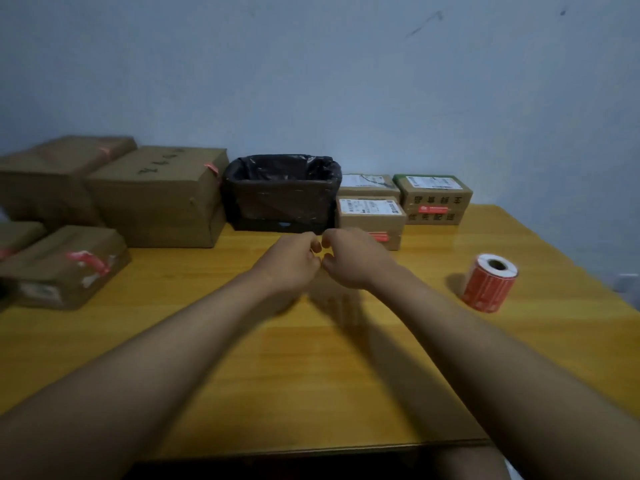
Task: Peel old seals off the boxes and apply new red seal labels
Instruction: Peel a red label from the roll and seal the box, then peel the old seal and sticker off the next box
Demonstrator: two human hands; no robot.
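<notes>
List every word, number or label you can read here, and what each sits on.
Nothing reads cleanly.
Large brown box: dark handwriting on top, illegible.
Green-topped box: black Chinese characters in two rows, blurred; red label, too small.
Front small box: white shipping label, barcode, too small.
Rear small box: white label, blurred.
Label roll: print too small.

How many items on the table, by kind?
Cardboard boxes: 7, four on the left and three on the right
Bag-lined bin: 1
Red label roll: 1
Total: 9
</notes>
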